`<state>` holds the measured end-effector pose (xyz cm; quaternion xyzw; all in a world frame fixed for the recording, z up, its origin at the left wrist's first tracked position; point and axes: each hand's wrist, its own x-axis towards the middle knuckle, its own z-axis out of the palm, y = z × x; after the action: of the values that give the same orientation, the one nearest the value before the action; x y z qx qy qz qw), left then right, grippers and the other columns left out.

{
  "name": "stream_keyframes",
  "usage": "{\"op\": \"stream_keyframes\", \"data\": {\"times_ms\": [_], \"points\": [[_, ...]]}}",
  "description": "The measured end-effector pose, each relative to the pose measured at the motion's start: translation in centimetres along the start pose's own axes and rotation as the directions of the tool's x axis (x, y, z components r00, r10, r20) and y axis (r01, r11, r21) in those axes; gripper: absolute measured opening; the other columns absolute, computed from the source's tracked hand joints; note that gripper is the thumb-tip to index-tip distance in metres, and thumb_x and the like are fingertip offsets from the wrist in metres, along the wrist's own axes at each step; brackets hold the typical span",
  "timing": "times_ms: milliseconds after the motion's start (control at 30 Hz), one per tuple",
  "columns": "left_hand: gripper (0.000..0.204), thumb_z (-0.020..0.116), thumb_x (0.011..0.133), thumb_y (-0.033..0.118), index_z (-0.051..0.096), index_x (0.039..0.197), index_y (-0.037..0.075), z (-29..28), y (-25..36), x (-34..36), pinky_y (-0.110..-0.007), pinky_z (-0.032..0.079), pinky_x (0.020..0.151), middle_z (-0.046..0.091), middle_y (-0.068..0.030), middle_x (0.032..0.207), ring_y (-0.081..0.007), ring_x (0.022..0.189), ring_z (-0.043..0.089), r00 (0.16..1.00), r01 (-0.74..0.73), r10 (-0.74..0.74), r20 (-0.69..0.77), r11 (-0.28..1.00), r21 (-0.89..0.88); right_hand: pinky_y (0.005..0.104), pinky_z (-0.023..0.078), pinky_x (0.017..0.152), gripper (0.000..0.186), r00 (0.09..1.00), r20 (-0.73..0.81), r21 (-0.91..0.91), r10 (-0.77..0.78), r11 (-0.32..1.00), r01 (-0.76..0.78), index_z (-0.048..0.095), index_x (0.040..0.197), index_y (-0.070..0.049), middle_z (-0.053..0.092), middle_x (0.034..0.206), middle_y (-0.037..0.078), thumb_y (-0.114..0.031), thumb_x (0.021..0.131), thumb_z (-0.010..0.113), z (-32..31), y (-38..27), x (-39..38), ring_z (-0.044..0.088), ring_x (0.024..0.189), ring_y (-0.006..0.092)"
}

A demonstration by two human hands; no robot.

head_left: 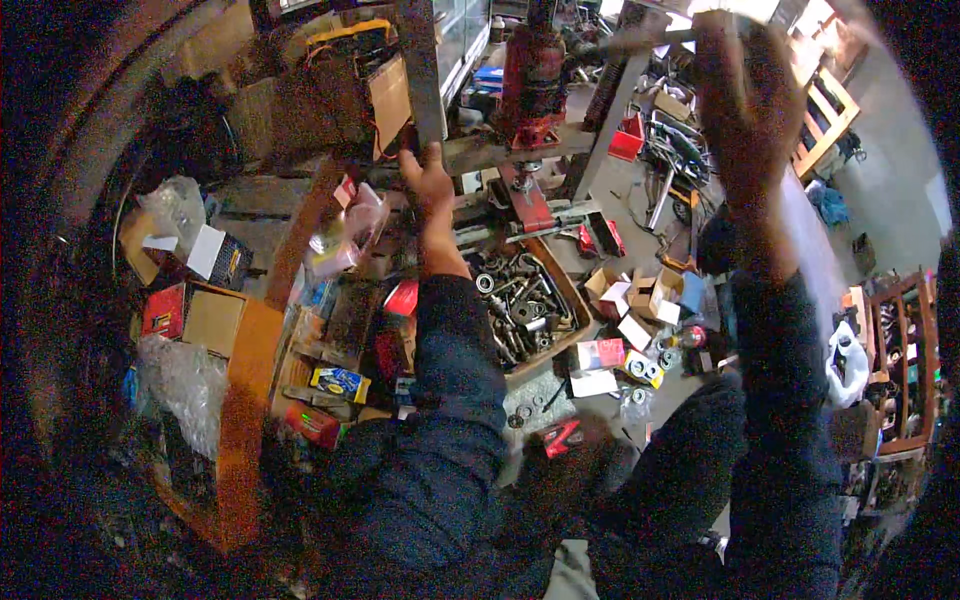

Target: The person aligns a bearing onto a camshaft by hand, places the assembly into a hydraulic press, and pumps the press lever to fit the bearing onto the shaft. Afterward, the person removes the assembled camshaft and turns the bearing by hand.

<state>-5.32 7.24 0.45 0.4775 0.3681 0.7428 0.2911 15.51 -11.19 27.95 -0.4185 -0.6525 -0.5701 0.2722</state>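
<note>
A red bottle jack (533, 85) stands in a steel press frame at the top middle, above a red metal piece (527, 203). My left hand (432, 195) is at the foot of the grey steel upright (420, 75), left of the jack, with its thumb and fingers closed about its lower part. Raised at the upper right, my right hand (748, 95) is smeared by motion. A dark jack handle (640, 45) runs from the jack into this hand, which appears closed round its end. The hand itself hides that end.
Below the press, a wooden tray (578, 322) holds bearings and metal parts. Small cartons (655, 295) and loose rings lie right of it. An orange beam (250, 400), bubble wrap (185, 385) and boxes crowd the left. A parts rack (900, 360) stands far right.
</note>
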Motion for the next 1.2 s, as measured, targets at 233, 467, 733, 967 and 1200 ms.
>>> {"op": "stream_keyframes", "data": {"times_ms": [233,467,733,967,1200], "points": [[0.043,0.061,0.091,0.024,0.048,0.12,-0.005,0.1,-0.7,0.4,-0.039,0.035,0.099,0.057,-0.0164,0.118,-0.0285,0.109,0.052,1.0,0.024,-0.024,-0.009,0.996,-0.081,0.0369,0.048,0.058,0.018,0.911,0.405,0.356,0.082,0.903,-0.24,0.065,0.091,-0.01,0.063,0.08,0.01,-0.017,0.076,0.072,-4.2,-8.0,-14.3,0.06,0.066,0.0257],[0.043,0.062,0.092,0.027,0.047,0.118,-0.002,0.0,-0.6,0.0,-0.037,0.037,0.093,0.057,-0.0144,0.117,-0.026,0.103,0.052,0.997,0.08,-0.08,-0.013,0.997,-0.024,0.0325,0.045,0.053,0.013,0.99,-0.056,-0.123,-0.129,0.985,0.122,0.057,0.091,-0.01,0.057,0.076,0.007,-0.004,0.081,0.062,0.9,2.8,1.9,0.056,0.062,0.0231],[0.035,0.062,0.092,0.022,0.049,0.114,-0.001,0.4,-0.9,0.7,-0.038,0.039,0.091,0.059,-0.013,0.112,-0.0253,0.1,0.053,0.994,0.096,-0.101,-0.042,0.99,-0.099,0.0379,0.05,0.061,0.019,0.68,0.72,0.299,0.141,0.821,-0.487,0.065,0.089,-0.011,0.059,0.072,0.01,-0.024,0.076,0.072,-4.9,-8.5,-12.9,0.061,0.066,0.0284],[0.039,0.059,0.092,0.02,0.046,0.122,-0.002,0.0,-1.1,0.6,-0.039,0.037,0.096,0.058,-0.0167,0.114,-0.0302,0.103,0.054,0.996,0.076,-0.068,0.057,0.987,-0.139,0.0354,0.049,0.058,0.019,0.994,0.018,-0.343,-0.104,0.934,0.104,0.059,0.092,-0.012,0.059,0.084,0.006,-0.009,0.074,0.065,0.7,1.8,1.8,0.059,0.076,0.0216],[0.028,0.062,0.088,0.019,0.054,0.105,-0.002,3.9,-2.3,-6.1,-0.039,0.042,0.089,0.06,-0.018,0.103,-0.0305,0.095,0.058,0.907,-0.034,0.072,-0.415,0.994,0.1,0.0341,0.05,0.062,0.037,0.697,0.717,0.49,0.017,0.699,-0.521,0.066,0.09,-0.015,0.064,0.076,0.009,-0.011,0.057,0.081,-5.2,-10.9,-15.0,0.063,0.067,0.0265]]}}
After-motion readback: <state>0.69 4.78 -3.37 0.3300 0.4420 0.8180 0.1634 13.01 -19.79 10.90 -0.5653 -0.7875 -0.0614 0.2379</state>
